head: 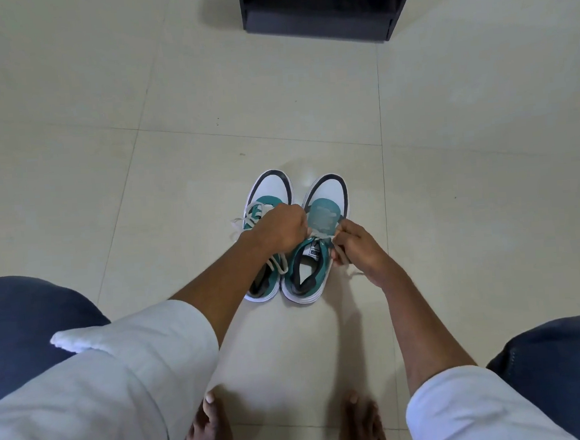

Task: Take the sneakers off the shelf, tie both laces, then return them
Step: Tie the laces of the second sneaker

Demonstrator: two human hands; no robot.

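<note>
Two white and teal sneakers stand side by side on the tiled floor, toes pointing away from me. The left sneaker point(268, 190) has its pale laces lying in loops over its tongue. My left hand point(280, 229) reaches across it and pinches one lace end of the right sneaker point(328, 196). My right hand point(357, 246) grips the other lace end at that shoe's right side. The lace point(320, 234) runs taut between both hands, over the tongue. The black shelf point(319, 18) stands on the floor farther ahead.
My knees in dark trousers frame the bottom left and right, and my bare feet point(210, 428) rest on the tiles below the shoes. Pale floor tiles point(105, 147) spread between the sneakers and the shelf.
</note>
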